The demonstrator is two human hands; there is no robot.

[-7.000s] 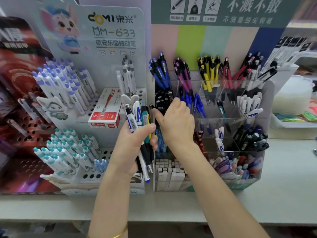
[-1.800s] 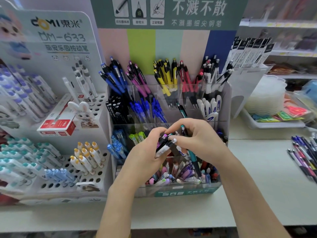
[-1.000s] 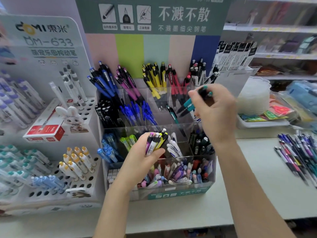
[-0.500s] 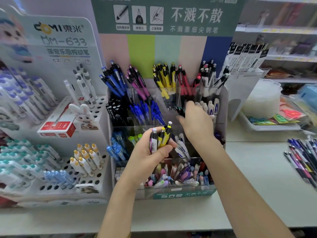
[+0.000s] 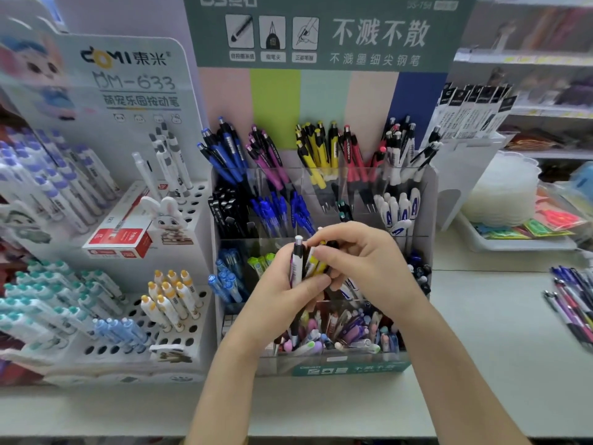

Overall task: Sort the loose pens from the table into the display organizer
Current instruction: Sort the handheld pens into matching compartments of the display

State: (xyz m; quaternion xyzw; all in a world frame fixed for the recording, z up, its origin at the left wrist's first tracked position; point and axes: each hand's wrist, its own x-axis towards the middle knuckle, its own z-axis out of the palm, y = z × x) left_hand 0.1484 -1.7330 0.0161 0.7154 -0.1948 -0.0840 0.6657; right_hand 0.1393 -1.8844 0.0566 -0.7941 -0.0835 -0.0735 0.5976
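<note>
Left hand [image 5: 282,293]: fingers closed round a bundle of pens [image 5: 305,268]; the bundle is held upright, clicker ends up, in front of the middle tiers of the display organizer [image 5: 353,367]; judged to be held so that the colours can be read from the tops.
Right hand [image 5: 362,264]: fingers curled over the bundle's upper ends; the index fingertip is laid on a yellow-and-black pen [image 5: 317,266]; the thumb is hidden, so it cannot be told whether one pen is already isolated.
Bundle contents: a white pen [image 5: 296,261] at the left side, yellow-and-black ones just beside it; the rest is covered by the hands.
Organizer: clear, tiered, stood on the surface [image 5: 481,364]; compartments are filled by colour; yellow pens [image 5: 316,149] in the back row, white-barrelled pens [image 5: 398,155] at the back right.
Loose pens [image 5: 574,303]: a heap lies on the surface at the far right, well apart from the organizer.
Step (judgement): one pen is being singled out for its matching compartment.
Progress (judgement): unfinished; both the bundle and the heap are yet to be sorted.
</note>
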